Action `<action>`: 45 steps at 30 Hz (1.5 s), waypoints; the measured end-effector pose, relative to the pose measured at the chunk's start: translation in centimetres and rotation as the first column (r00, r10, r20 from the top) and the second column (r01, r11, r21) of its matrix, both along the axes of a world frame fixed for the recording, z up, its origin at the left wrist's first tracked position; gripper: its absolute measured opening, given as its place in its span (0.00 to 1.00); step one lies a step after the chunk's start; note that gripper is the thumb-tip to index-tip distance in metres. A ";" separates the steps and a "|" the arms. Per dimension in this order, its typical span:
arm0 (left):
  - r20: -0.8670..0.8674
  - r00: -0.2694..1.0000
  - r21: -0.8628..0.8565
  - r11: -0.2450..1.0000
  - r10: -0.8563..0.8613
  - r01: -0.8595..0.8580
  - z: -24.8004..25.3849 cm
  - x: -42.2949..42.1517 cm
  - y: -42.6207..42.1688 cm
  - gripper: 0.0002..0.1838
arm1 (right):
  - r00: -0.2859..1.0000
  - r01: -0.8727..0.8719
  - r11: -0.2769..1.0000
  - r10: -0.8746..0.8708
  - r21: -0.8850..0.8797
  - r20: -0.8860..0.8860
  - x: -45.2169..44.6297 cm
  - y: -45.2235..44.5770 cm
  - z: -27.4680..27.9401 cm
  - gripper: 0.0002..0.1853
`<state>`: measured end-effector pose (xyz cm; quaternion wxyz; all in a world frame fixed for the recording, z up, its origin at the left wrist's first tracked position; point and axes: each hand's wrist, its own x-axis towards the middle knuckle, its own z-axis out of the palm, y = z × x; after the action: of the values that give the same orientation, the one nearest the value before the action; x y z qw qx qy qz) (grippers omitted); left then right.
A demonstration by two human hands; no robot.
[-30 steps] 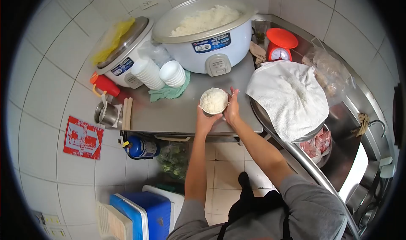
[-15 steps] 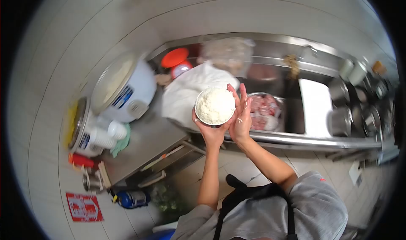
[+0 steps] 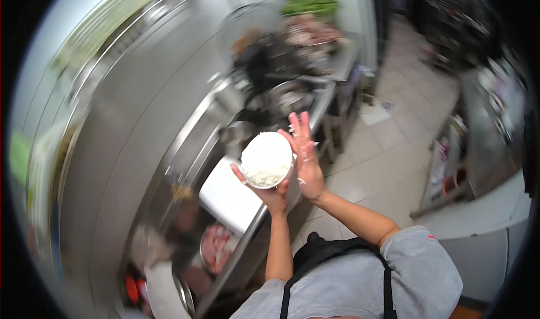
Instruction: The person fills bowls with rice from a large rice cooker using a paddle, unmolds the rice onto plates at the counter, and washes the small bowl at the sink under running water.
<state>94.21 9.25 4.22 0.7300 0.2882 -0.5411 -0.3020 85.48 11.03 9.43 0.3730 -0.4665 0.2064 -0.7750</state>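
Note:
A white bowl heaped with rice (image 3: 266, 159) is held up at the middle of the view. My left hand (image 3: 275, 195) is wrapped round its underside, with fingertips showing at the left and lower right of the rim. My right hand (image 3: 305, 164) is beside the bowl's right side, its fingers stretched out and rice grains stuck to them. Below and left of the bowl, a white board (image 3: 228, 192) lies across the sink. Farther down is a bowl of raw meat (image 3: 218, 247).
A white cloth (image 3: 165, 291) and red scale (image 3: 131, 288) are at the lower left. Pots, a basin (image 3: 291, 96) and leafy greens (image 3: 309, 5) stand at the sink's far end. Tiled floor (image 3: 388, 145) runs along the right, beside a metal counter (image 3: 489, 133).
The view has swung right, from the rice cookers to the sink's far end and the floor beyond. The bowl of rice has moved along with my hands; my right hand's fingers now stretch upward.

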 end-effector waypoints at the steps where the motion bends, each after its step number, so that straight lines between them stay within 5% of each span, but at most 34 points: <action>1: 0.037 0.991 0.022 0.992 -0.125 0.124 0.1 -3.2 -0.7 0.68 | 0.997 0.066 0.997 -0.066 0.029 0.026 -3.1 -0.6 -0.1 0.37; 6: 0.116 0.807 0.109 0.815 -0.580 0.570 -3.0 -18.7 -3.9 0.69 | 0.828 0.560 0.804 -0.551 0.198 -0.105 -19.4 -1.1 -1.7 0.39; 10: 0.048 0.588 0.170 0.587 -0.807 0.792 -4.6 -30.2 -6.4 0.70 | 0.716 0.681 0.666 -0.692 0.303 -0.091 -30.3 -1.6 -2.5 0.39; 12: 0.113 0.571 0.070 0.580 -0.813 0.812 -5.2 -35.5 -8.5 0.69 | 0.685 0.708 0.638 -0.724 0.304 -0.076 -35.6 -2.6 -2.6 0.40; 16: -0.015 0.281 0.166 0.274 -0.960 0.947 -4.4 -45.1 -11.6 0.69 | 0.685 0.674 0.673 -0.724 0.304 0.084 -46.1 -3.2 -2.4 0.41; 19: -0.022 0.086 0.216 0.080 -0.996 0.973 -4.9 -52.5 -12.9 0.69 | 0.527 0.695 0.536 -0.833 0.478 0.168 -50.4 -2.0 -3.9 0.41; 25: 0.007 -0.257 0.424 -0.230 -0.966 0.876 -7.9 -67.5 -12.1 0.68 | 0.199 0.811 0.197 -0.978 0.551 0.057 -61.0 -1.2 -8.3 0.41; 28: 0.104 -0.283 0.317 -0.238 -0.954 0.918 -10.9 -76.1 -11.4 0.68 | 0.087 0.822 0.116 -0.993 0.557 0.079 -68.4 -0.4 -11.9 0.42; 34: 0.329 -0.401 0.393 -0.262 -0.855 0.882 -11.6 -90.9 -10.9 0.70 | -0.006 0.814 0.080 -0.989 0.575 0.146 -83.2 1.2 -15.6 0.47; 42: 0.489 -0.488 0.468 -0.255 -0.723 0.846 -11.5 -109.6 -10.8 0.70 | -0.352 0.799 -0.002 -0.813 0.601 0.464 -101.0 1.4 -18.6 0.30; 45: 0.458 -0.521 0.422 -0.340 -0.720 0.840 -13.0 -116.3 -10.7 0.70 | -0.379 0.855 -0.025 -0.713 0.518 0.591 -106.7 1.6 -20.1 0.26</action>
<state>-22.10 -1.46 -8.74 -0.0387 -0.2755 -0.7533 -0.5959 -21.22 12.61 -10.69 -0.2959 0.1908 0.2213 -0.9095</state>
